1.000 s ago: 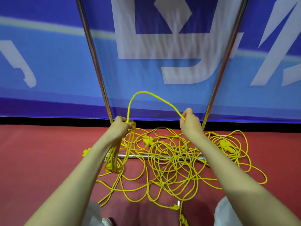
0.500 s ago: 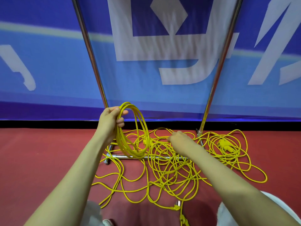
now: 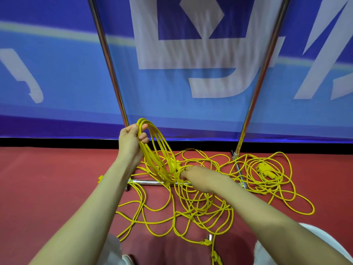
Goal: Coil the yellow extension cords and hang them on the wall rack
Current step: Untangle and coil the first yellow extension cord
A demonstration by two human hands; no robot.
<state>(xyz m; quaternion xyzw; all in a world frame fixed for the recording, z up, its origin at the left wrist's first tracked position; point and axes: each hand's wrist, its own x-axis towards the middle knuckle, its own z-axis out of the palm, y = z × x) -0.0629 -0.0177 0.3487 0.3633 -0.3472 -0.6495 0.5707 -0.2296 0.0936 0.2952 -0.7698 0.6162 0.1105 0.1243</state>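
Two forearms [image 3: 91, 207] outstretched, left hand [image 3: 131, 143] raised, grip round cord coil [image 3: 159, 150], right hand [image 3: 193, 174] low at cord tangle [image 3: 191, 213], grip unclear.

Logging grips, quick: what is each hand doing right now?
Left hand: closed on the coil.
Right hand: down in the loose cord; grip cannot be told.

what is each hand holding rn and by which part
The left hand grips the coiled yellow cord at the top of its loops. The right hand reaches into the loose cord; whether it pinches a strand cannot be told.
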